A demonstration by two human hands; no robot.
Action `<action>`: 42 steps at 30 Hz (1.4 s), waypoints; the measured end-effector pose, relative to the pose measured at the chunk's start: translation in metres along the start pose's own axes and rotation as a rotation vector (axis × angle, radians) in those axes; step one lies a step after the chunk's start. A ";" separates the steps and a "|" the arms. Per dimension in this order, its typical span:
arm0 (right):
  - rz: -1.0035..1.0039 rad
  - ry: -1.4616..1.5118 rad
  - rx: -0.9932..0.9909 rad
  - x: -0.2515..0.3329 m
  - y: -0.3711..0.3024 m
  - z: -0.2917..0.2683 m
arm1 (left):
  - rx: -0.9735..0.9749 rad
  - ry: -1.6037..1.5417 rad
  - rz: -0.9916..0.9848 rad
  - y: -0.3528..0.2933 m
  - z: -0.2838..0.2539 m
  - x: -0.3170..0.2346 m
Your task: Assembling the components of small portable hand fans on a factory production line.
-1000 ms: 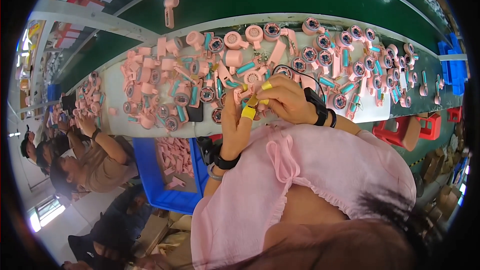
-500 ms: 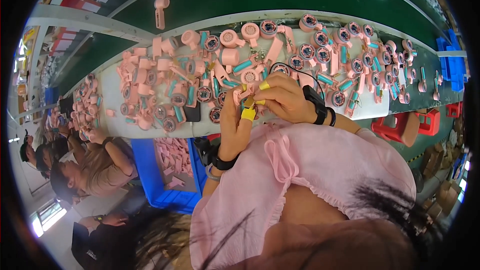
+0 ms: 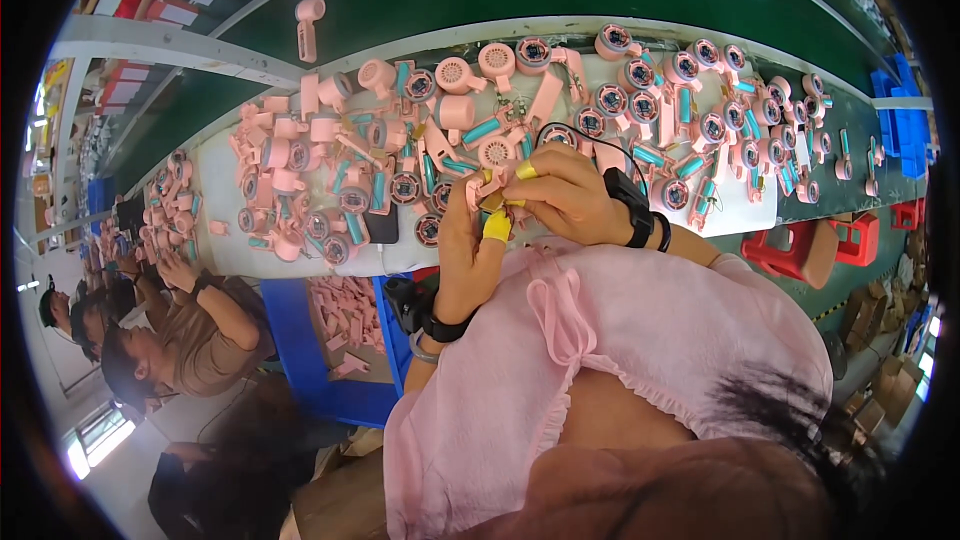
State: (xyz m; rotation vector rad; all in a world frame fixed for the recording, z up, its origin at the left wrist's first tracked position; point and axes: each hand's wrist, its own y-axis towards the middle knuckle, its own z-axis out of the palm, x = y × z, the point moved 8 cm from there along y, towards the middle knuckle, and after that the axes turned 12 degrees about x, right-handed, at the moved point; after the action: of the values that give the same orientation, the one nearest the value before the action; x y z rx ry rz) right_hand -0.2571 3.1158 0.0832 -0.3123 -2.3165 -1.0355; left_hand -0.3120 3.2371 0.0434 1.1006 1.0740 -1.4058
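At the near edge of the bench, my left hand [image 3: 470,252] is closed around a small pink plastic fan part [image 3: 478,190], with yellow tape wrapped on its thumb. My right hand [image 3: 575,198] comes in from the other side, fingers pinched against the same part; its fingertips carry yellow tape too. Something dark yellowish shows between the fingers, too small to name. Just beyond the hands lie a pink fan head with a round grille [image 3: 496,152] and a teal battery cylinder [image 3: 481,131].
Pink handheld-fan bodies, several with open motor rings [image 3: 612,100], cover the white bench top [image 3: 400,258]. A blue bin [image 3: 295,340] with pink pieces stands at lower left. Co-workers sit farther left, one with a raised hand [image 3: 180,275]. Red stools [image 3: 790,258] stand at right.
My hands stay nearly in place, with the fingers shifting slightly on the pink part. At left, the co-worker's hands have risen a little.
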 end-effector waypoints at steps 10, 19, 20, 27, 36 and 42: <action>-0.011 -0.005 -0.010 -0.001 0.001 -0.001 | -0.017 0.067 -0.029 0.001 0.000 -0.003; 0.027 -0.039 -0.010 -0.003 0.001 0.002 | 0.013 0.059 -0.092 0.004 -0.002 0.003; 0.028 -0.039 -0.009 -0.003 0.001 0.001 | 0.014 0.036 -0.074 0.004 -0.001 0.002; 0.041 -0.033 0.017 -0.004 0.001 0.002 | 0.027 0.094 -0.065 0.006 -0.001 0.002; 0.059 -0.033 0.038 -0.003 0.003 0.003 | 0.028 0.188 -0.037 0.005 -0.003 0.005; 0.063 -0.071 0.045 0.000 0.003 0.003 | -0.011 0.205 -0.029 0.005 -0.005 0.004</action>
State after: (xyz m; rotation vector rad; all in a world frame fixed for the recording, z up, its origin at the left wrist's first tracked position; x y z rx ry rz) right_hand -0.2566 3.1202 0.0836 -0.4079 -2.3734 -0.9546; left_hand -0.3065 3.2403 0.0379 1.2462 1.2461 -1.3291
